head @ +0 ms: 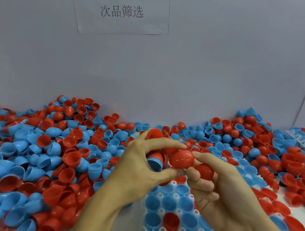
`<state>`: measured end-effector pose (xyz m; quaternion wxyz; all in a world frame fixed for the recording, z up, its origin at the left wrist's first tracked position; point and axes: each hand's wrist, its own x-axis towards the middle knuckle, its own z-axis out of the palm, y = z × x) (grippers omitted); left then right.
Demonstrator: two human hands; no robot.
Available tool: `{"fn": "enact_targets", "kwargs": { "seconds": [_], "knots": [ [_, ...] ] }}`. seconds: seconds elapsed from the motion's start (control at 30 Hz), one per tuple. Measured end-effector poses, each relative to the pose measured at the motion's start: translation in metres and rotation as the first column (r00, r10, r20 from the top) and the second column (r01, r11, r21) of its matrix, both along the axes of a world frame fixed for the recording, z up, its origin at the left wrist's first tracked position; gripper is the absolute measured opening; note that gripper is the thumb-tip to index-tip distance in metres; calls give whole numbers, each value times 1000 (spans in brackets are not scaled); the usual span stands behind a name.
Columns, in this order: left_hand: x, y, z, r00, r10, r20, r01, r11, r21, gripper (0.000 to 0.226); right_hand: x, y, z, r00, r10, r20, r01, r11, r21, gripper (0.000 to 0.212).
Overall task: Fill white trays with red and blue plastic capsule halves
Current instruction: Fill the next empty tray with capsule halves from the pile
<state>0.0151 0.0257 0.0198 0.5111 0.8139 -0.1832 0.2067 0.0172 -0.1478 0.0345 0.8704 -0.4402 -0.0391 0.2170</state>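
Item: red capsule half [181,158], held dome-outward between both hands above the white tray [161,230], apparently being passed or pulled free of nested pieces so that a single half can go into a socket. Left hand [139,165]: grip closed, thumb and forefinger on the red half, other fingers curled round a stack of halves (a blue rim shows); right hand [214,187]: grip closed on a second red half [204,171], fingertip touching the first. Tray under the wrists, sockets mostly filled open-side up; loose pile [38,147] covers the table to the left and behind, within reach
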Motion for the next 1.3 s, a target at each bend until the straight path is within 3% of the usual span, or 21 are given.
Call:
{"fn": "enact_targets", "kwargs": {
  "seconds": [0.1,0.3,0.5,0.7,0.97,1.17,1.23,1.3],
  "knots": [
    [0,2,0,1000,18,0,-18,1000,10,40,0,0,2,1000,5,-14,-5,1000,11,16],
    [1,15,1,998,8,-56,-26,943,-332,34,1,-7,10,994,-109,-3,106,963,247,11],
    [13,21,-6,968,217,-128,-252,819,-515,42,11,-21,3,975,-220,-24,221,967,124,26],
    [17,16,-11,968,187,-170,-252,761,-598,54,11,-21,0,994,-104,16,101,985,138,45],
    [12,-6,-18,966,74,-248,-220,742,-633,62,12,-19,-8,999,46,-13,-44,992,119,43],
    [-10,-5,-28,942,-2,-335,-275,566,-777,71,4,-25,-2,989,37,143,-7,979,-202,34],
    [-17,-6,-27,940,-14,-340,-276,554,-785,62,-2,-29,4,971,24,239,62,937,-344,32],
    [-21,-8,-26,935,-21,-355,-288,542,-790,50,-10,-34,11,925,96,367,125,836,-534,28]
  ]
}}
